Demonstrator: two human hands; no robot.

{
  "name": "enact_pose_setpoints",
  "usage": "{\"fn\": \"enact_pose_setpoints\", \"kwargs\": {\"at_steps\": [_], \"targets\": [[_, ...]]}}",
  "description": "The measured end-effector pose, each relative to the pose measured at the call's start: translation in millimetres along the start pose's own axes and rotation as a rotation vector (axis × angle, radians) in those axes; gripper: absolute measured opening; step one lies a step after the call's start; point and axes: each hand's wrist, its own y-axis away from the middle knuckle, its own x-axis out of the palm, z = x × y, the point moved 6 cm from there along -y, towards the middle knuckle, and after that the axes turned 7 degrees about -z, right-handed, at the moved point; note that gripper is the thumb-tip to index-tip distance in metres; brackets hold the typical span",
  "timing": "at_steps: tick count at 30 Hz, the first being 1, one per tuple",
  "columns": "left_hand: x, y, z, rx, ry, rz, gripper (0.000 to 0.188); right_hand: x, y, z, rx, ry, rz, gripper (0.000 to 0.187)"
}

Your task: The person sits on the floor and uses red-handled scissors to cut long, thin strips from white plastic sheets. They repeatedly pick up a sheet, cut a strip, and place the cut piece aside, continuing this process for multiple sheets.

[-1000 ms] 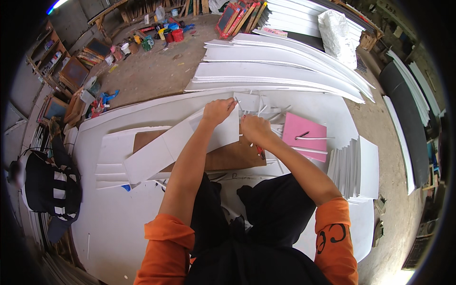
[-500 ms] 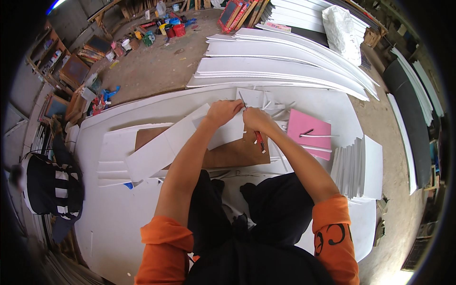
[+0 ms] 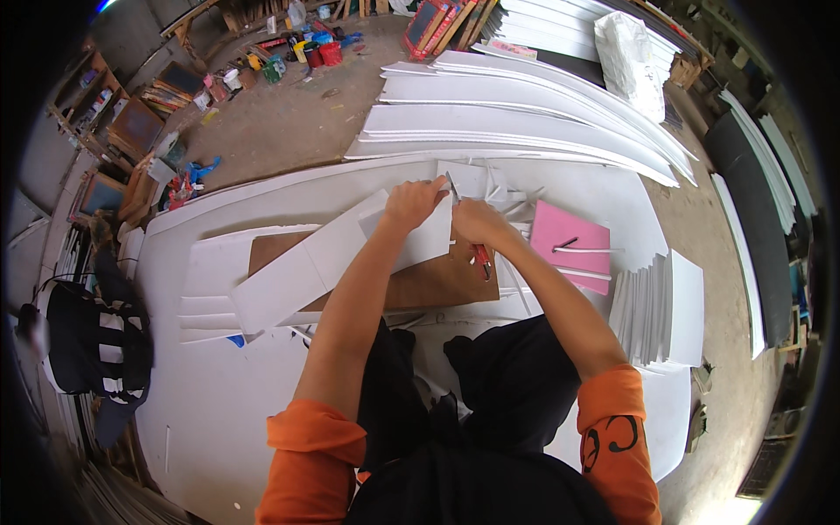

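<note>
In my right hand [image 3: 478,222] is a red utility knife [image 3: 483,261], its handle sticking out below the closed fingers and its blade pointing away from me. The blade lies close to the right edge of a white foam board [image 3: 420,243]. My left hand [image 3: 413,205] is closed at the far edge of this board, fingertips beside the blade; the thumb side is partly hidden. A long white strip [image 3: 308,266] slants down to the left, overlapping a brown board [image 3: 411,289]. Thin white offcuts [image 3: 500,194] lie just beyond my right hand.
A pink sheet [image 3: 569,234] with thin strips on it lies to the right, near a stack of white pieces [image 3: 643,306]. Large white sheets [image 3: 516,114] lie beyond the work surface. A dark bag-like item [image 3: 101,341] is at far left; paint containers [image 3: 319,56] stand far back.
My right hand has drawn the knife slightly toward me and to the right, away from the left fingertips. My left hand has hardly moved.
</note>
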Motion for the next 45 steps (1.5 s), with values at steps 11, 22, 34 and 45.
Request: {"fn": "enact_pose_setpoints", "kwargs": {"at_steps": [11,22,34,45], "targets": [[2,-2,1,0.027,0.060,0.055,0.021,14,-3,1,-0.177,0.119,0.118,0.023],[-16,-8,-8,-0.072,0.279,0.000,0.022,17,-18,-8,0.018,-0.042,-0.055,0.032],[-4,-16,4,-0.242,0.534,-0.139,0.013,8,0,-9,0.126,-0.181,-0.057,0.032],[-6,-16,6,-0.203,0.531,-0.190,0.013,-4,20,-1,0.073,-0.026,0.050,0.029]]}}
